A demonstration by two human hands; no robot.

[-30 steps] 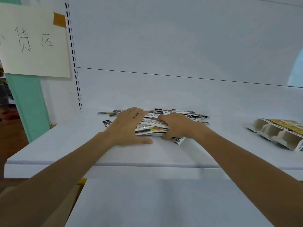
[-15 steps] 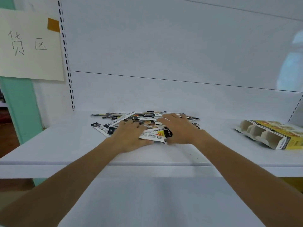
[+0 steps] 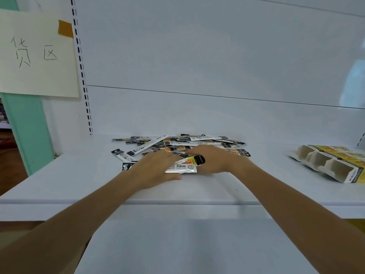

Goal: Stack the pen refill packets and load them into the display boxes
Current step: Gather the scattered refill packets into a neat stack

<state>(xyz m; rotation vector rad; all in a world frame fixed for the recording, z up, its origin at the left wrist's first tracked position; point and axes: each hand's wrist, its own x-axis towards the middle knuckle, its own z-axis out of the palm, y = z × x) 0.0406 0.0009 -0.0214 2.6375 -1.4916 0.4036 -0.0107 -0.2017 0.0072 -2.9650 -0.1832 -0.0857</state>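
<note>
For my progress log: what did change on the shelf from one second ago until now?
The left grip, earlier flat on the pile, slid back and now holds a bundle of packets together with the right grip. The display boxes stayed in place.

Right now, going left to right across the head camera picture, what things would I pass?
Paper sign → pile of pen refill packets → display boxes. The left hand and right hand lie over the pile, so they get no place.
</note>
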